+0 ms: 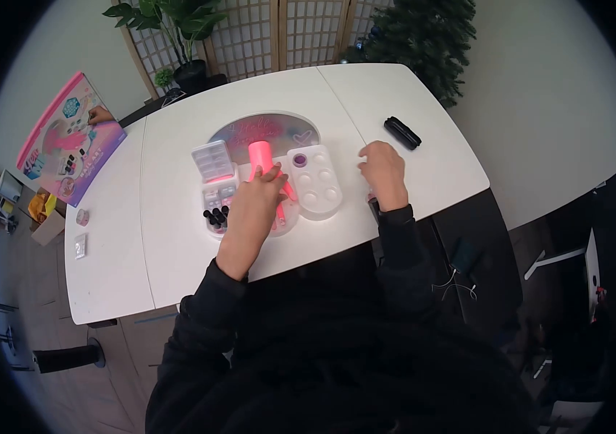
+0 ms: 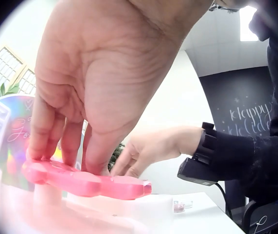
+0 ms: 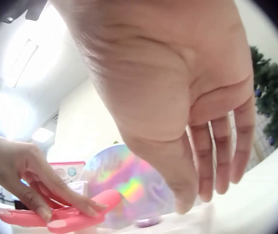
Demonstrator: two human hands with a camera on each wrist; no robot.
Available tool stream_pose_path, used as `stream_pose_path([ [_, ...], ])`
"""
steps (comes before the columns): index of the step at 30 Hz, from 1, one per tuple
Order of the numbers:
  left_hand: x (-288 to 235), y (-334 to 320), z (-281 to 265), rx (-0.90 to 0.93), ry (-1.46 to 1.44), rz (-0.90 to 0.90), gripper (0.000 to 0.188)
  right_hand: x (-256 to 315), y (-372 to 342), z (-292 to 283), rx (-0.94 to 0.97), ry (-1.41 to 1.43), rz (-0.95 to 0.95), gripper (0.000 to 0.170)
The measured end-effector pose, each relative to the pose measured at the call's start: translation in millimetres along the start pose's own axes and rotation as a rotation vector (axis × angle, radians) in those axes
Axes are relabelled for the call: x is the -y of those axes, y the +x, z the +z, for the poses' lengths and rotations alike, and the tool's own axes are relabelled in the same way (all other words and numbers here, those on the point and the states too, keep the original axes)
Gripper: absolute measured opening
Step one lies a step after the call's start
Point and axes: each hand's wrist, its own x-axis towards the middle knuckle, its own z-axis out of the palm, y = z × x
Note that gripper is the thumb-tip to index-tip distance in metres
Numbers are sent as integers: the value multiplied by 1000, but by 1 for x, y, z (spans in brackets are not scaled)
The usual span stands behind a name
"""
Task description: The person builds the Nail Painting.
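Observation:
Beneath my left hand [image 1: 250, 210] is a pink model hand [image 1: 259, 152], its fingers toward me. My left fingers and thumb hold it from above, fingertips right on its palm. In the left wrist view the model hand [image 2: 80, 181] sits on a short pale post. My right hand [image 3: 178, 107] hangs over the table right of the case, fingers straight and holding nothing. Nearest to it is a white tray [image 1: 313, 206] with round wells, one holding a small purple pot [image 1: 300, 160]. Several black-capped bottles [image 1: 215, 216] stand at the case's left front.
A shiny rounded panel [image 1: 264, 129] with pink lettering stands behind. At the case's left is a clear compartment lid [image 1: 212, 160]. A black pouch [image 1: 402, 133] lies at the right. A colourful box [image 1: 73, 145], a small round container [image 1: 83, 217] and a small packet [image 1: 81, 246] are at the left.

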Motion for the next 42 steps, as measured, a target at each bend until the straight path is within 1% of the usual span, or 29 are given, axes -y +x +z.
stream_pose_path([
  [1,-1,1,-1,6,-2,-13,33,-15,4,6,14,-133,100,28],
  [2,-1,1,-1,9,-2,-8,33,-24,5,5,14,-132,107,28],
  [4,0,1,0,-15,-5,9,34,-37,10,4,165,-118,309,27],
  [5,0,1,-1,-13,-2,10,34,-44,13,10,166,-115,310,27],
  [7,-1,2,-3,1,2,0,35,-50,16,17,123,-73,250,26],
  [9,0,4,-5,12,1,14,35,-46,17,19,129,-75,216,25],
  [11,2,6,-9,21,2,26,35,-31,16,11,135,-76,178,25],
  [13,3,7,-12,49,-37,25,34,-17,12,6,160,-132,92,25],
  [16,1,9,-18,102,-72,22,32,-14,16,13,172,-121,50,25],
  [20,5,12,-20,118,-72,15,30,-4,15,3,166,-68,30,26],
  [22,9,12,-17,124,-71,32,29,4,11,-2,-40,154,-153,23],
  [23,11,12,-16,125,-72,31,29,10,11,-4,-39,153,-153,23],
  [25,13,12,-15,101,-72,61,28,21,10,-8,-97,383,-320,22],
  [26,13,11,-13,102,-73,63,28,24,11,-6,-97,383,-318,22],
  [28,14,11,-12,85,-69,58,27,28,14,2,25,257,-396,21],
  [29,14,11,-12,84,-68,60,27,29,16,8,23,257,-396,21],
  [31,14,10,-12,69,-83,60,27,30,20,20,43,407,-483,21],
  [32,14,10,-12,66,-85,61,27,29,21,24,43,403,-484,21],
  [34,15,10,-10,58,-81,67,27,29,22,28,89,602,-499,19],
  [38,10,10,-12,60,-81,33,22,32,13,29,32,577,-489,19],
  [40,12,10,-11,61,-80,3,26,32,12,29,1,492,-539,13],
  [41,12,10,-9,61,-77,-2,26,32,11,28,2,495,-542,13],
  [42,13,10,-7,27,-90,28,26,33,9,27,-40,438,-571,15],
])
